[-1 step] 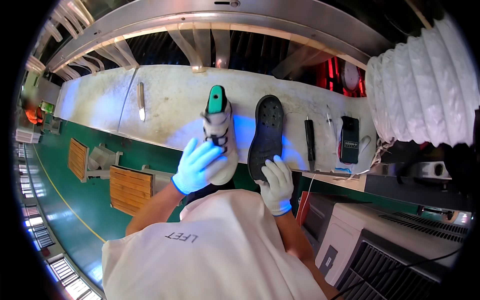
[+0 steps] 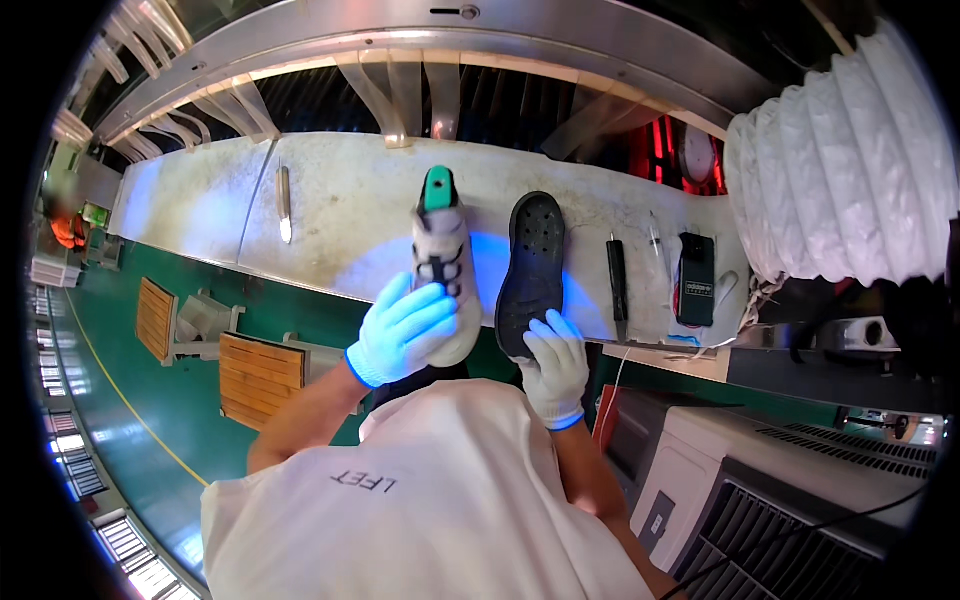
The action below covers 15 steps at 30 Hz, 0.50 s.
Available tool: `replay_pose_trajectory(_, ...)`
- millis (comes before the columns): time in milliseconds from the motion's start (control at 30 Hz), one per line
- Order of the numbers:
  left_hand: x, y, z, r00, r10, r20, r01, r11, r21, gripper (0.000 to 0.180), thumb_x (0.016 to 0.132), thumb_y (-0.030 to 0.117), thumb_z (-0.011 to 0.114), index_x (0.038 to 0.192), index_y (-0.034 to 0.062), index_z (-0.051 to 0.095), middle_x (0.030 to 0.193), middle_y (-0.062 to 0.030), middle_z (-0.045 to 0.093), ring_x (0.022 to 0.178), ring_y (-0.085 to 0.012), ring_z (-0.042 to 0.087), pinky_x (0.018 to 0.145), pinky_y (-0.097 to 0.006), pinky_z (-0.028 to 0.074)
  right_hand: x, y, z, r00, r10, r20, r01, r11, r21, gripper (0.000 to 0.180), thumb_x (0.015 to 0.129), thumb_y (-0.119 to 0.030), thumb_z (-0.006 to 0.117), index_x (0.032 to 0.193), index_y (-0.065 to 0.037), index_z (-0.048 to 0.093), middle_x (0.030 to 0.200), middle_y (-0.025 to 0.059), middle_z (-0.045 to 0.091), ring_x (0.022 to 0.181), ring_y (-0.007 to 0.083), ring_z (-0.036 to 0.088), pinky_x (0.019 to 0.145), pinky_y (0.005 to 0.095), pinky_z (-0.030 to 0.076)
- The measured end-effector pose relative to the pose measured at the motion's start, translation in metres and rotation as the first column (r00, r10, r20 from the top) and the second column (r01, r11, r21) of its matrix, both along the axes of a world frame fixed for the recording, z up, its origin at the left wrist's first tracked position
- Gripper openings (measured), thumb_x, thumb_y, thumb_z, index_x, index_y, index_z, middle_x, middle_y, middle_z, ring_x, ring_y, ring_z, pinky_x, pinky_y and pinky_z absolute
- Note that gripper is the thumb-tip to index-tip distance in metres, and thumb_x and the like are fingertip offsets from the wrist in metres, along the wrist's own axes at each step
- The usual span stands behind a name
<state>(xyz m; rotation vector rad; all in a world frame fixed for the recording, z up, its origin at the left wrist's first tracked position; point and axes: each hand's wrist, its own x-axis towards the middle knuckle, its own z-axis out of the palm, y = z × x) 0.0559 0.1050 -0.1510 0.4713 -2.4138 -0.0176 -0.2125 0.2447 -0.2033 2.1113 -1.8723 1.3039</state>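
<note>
Our left hand (image 2: 405,330) wraps the pale shoe (image 2: 445,270), right hand (image 2: 553,365) fingers pinch the black sole (image 2: 533,270) just beyond them; held by its heel alone, the sole could slip off the bench (image 2: 340,200).

We stand in a shoe factory: a long workbench (image 2: 330,215) runs along a green conveyor (image 2: 150,400), with a white air duct (image 2: 850,170) beside the bench and wooden pallets (image 2: 262,375) on the belt.
</note>
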Motion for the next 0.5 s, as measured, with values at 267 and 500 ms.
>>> replay_pose_trajectory(267, -0.054, -0.01, 0.161, 0.994, 0.106, -0.029, -0.047, 0.647, 0.761, 0.063, 0.077, 0.021, 0.101, 0.133, 0.0033, 0.079, 0.121, -0.0206, 0.081, 0.11, -0.0309, 0.082, 0.097, -0.04, 0.064, 0.003, 0.028, 0.149, 0.804, 0.104, 0.586, -0.094, 0.994, -0.048, 0.033, 0.098, -0.015, 0.082, 0.121, 0.008, 0.076, 0.108, 0.0122, 0.077, 0.098, 0.0203, 0.07, 0.095, 0.0349, 0.057)
replay_pose_trajectory(500, -0.08, 0.03, 0.089, 0.833, 0.051, -0.551, 0.268, 0.834, 0.483, 0.037, 0.092, 0.012, 0.093, 0.12, 0.0075, 0.069, 0.125, -0.0193, 0.079, 0.106, -0.0344, 0.083, 0.089, -0.043, 0.067, -0.006, -0.004, 0.154, 0.675, 0.142, 0.724, -0.193, 0.981, -0.012, 0.04, 0.091, -0.01, 0.089, 0.127, 0.003, 0.079, 0.114, 0.0101, 0.076, 0.103, 0.0215, 0.072, 0.095, 0.0322, 0.057)
